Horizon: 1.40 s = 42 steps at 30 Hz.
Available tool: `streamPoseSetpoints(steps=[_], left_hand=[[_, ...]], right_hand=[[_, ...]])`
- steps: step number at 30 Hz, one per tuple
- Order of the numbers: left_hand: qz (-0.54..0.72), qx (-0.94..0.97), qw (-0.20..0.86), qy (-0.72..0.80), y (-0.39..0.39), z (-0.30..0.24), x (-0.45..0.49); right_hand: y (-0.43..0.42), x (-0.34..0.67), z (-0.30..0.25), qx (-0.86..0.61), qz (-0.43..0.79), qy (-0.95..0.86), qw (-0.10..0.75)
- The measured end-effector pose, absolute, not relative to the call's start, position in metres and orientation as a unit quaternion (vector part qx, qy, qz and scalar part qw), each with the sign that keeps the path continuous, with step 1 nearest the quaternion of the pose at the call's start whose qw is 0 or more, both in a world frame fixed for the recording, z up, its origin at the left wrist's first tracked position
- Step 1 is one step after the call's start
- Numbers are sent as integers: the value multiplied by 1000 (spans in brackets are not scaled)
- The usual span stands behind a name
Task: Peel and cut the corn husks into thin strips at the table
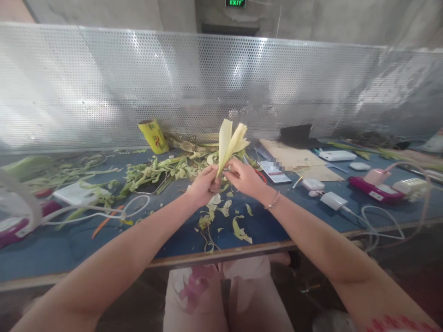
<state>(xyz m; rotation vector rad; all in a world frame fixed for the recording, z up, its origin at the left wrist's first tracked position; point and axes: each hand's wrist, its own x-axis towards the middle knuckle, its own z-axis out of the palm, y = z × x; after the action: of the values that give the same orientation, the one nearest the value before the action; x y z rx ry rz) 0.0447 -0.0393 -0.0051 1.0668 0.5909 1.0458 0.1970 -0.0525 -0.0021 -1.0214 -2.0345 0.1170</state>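
Both my hands meet above the blue table (62, 251), pinching the base of a bundle of pale yellow-green leaf strips (230, 140) that stands upright between them. My left hand (204, 184) is closed on the lower end of the strips from the left. From the right, my right hand (244, 177) grips the same base with its fingers; a thin bracelet circles that wrist. Cut leaf scraps (224, 216) lie on the table just below my hands.
A heap of green leaves (159, 170) and a yellow roll (154, 136) lie behind my hands, by a perforated metal screen (104, 87). Right: cardboard (294, 159), white chargers (334, 200), cables, a pink device (375, 184). Left: a white box (74, 193), an orange strip (105, 221).
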Motion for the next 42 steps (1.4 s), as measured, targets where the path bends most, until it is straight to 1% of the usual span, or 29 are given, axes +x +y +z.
streamPoseSetpoints(steps=[4, 9, 15, 23, 29, 33, 36, 42], left_hand=[[471, 479, 691, 267, -38, -5, 44], [437, 456, 717, 295, -37, -3, 43], [396, 432, 744, 321, -39, 2, 42], [392, 427, 752, 314, -40, 3, 41], [394, 431, 754, 300, -37, 1, 40], [386, 434, 753, 309, -38, 2, 40], [381, 433, 752, 320, -39, 2, 40], [377, 428, 749, 337, -39, 1, 41]], right_hand=[[-51, 197, -4, -403, 51, -807, 428], [-49, 198, -5, -404, 48, -808, 426], [-52, 197, -2, -420, 45, -823, 380], [-51, 198, -2, -415, 49, -826, 378], [-50, 197, -2, -414, 60, -837, 353], [-50, 197, -3, -427, 68, -829, 355], [-50, 198, -3, -443, 52, -824, 350], [-50, 197, -2, -443, 30, -839, 313]])
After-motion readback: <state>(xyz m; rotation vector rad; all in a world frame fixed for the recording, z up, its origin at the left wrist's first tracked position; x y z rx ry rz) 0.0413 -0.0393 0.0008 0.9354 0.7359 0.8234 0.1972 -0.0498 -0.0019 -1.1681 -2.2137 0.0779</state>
